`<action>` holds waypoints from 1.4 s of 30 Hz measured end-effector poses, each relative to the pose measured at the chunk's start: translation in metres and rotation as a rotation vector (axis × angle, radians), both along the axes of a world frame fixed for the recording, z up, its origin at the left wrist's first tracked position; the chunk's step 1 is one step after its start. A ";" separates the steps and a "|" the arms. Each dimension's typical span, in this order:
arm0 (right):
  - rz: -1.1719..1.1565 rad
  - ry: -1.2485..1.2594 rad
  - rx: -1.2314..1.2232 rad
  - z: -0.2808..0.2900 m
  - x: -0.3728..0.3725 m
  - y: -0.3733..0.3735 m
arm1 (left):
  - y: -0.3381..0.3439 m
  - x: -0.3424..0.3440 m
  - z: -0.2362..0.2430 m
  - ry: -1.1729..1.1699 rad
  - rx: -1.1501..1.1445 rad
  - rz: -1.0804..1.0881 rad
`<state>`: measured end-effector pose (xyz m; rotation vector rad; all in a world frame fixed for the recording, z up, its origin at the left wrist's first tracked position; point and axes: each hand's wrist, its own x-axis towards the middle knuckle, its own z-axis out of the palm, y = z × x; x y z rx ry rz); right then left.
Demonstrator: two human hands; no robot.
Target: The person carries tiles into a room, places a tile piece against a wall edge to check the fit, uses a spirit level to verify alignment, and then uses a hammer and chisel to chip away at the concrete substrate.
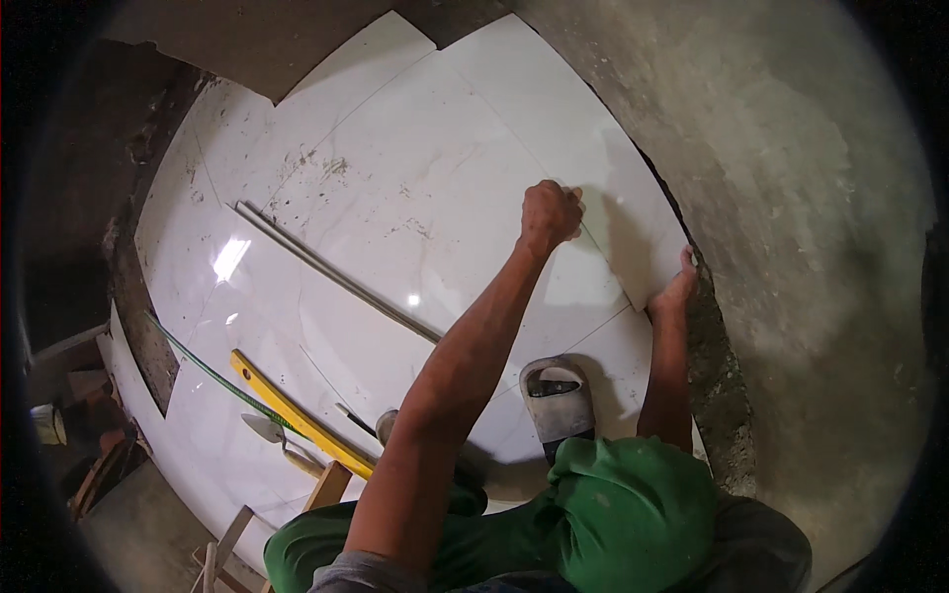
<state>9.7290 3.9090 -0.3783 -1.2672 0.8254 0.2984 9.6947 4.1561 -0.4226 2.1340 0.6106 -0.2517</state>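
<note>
My left hand is closed in a fist over the white tiled floor, at the left edge of a glossy white floor tile beside the wall. What its fingers hold, if anything, is hidden. My right hand grips the near end of that tile, close to the wall, with one finger pointing up along the gap. A brownish edge shows on the tile between my hands, with a shadow over its surface. My sandalled foot rests on the tiles just nearer.
A bare concrete wall rises on the right, with a rough gap along the floor. Leftward lie a long metal strip, a yellow level, a green hose and a trowel. Grey-green smears mark the far tiles.
</note>
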 end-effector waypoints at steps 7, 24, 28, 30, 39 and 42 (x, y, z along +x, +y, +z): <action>0.045 0.011 -0.066 -0.019 0.013 -0.011 | -0.004 0.001 -0.009 -0.002 -0.164 0.029; 0.060 -0.065 -0.011 -0.048 0.032 -0.025 | -0.002 0.009 0.018 -0.123 -0.029 0.064; 0.110 -0.075 -0.003 -0.037 0.019 -0.014 | 0.000 0.003 0.000 -0.212 -0.029 0.115; 0.185 -0.114 0.052 -0.036 0.016 -0.008 | 0.007 0.000 -0.007 -0.238 0.014 0.058; -0.005 -0.021 -0.069 -0.029 0.022 -0.008 | -0.008 0.000 0.074 -0.026 -0.236 0.382; -0.016 -0.048 -0.056 -0.031 0.028 -0.017 | -0.009 0.002 0.069 -0.010 -0.302 0.395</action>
